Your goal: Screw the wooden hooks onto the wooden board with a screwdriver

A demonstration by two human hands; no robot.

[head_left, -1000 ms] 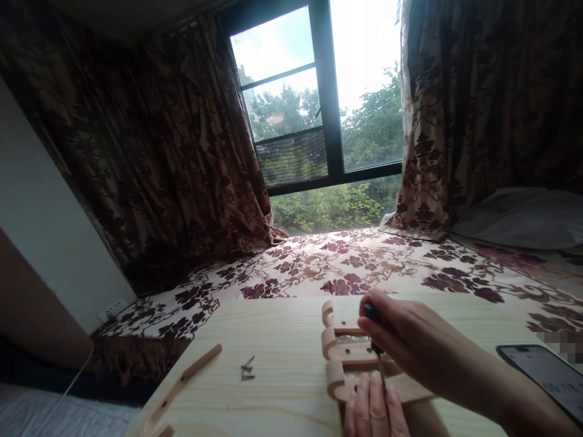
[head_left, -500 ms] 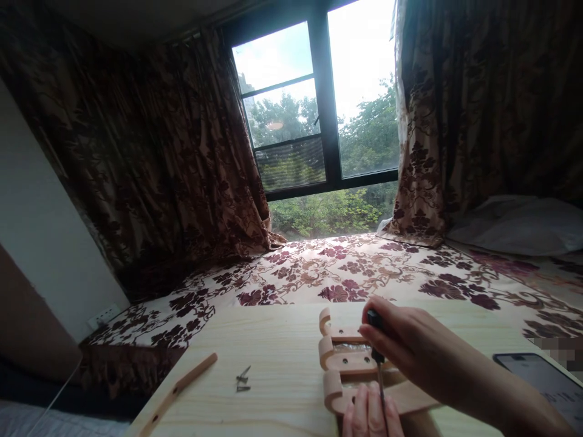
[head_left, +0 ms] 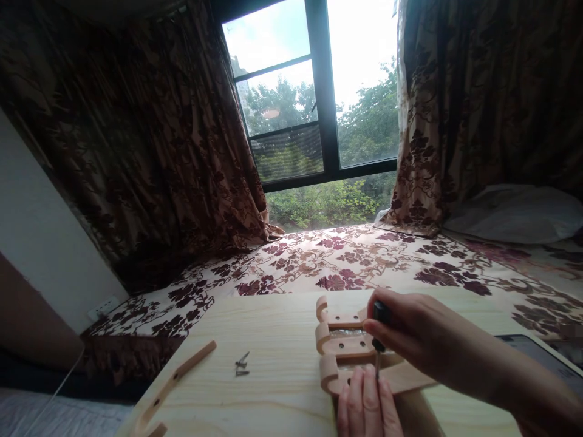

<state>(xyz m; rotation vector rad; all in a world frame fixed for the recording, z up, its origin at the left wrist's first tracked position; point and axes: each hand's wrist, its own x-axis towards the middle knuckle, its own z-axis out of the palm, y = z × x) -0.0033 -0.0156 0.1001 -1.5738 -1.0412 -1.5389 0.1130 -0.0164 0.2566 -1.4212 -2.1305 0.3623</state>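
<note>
My right hand [head_left: 405, 331] is closed round the black handle of a screwdriver [head_left: 381, 321], whose shaft points down. Below it my left hand [head_left: 367, 405] presses on the nearest wooden hook piece [head_left: 328, 375], its fingers close together around the screwdriver's tip; whether they pinch a screw is hidden. Two more curved wooden hooks, a middle one [head_left: 348, 346] and a far one [head_left: 342, 318], lie in a row behind it, with dark holes or screws in them. Several loose screws [head_left: 242, 364] lie left of the hooks.
Another wooden hook [head_left: 191, 366] lies at the left edge of the pale wooden board [head_left: 273, 328]. A phone [head_left: 537, 358] is on the right, partly behind my right forearm. Beyond stand a flower-patterned cover [head_left: 300, 261], curtains and a window.
The view has tilted down slightly, so the board's contents sit higher and more of the left hook shows. Both hands stay at the near hook, the screwdriver still in my right hand.
</note>
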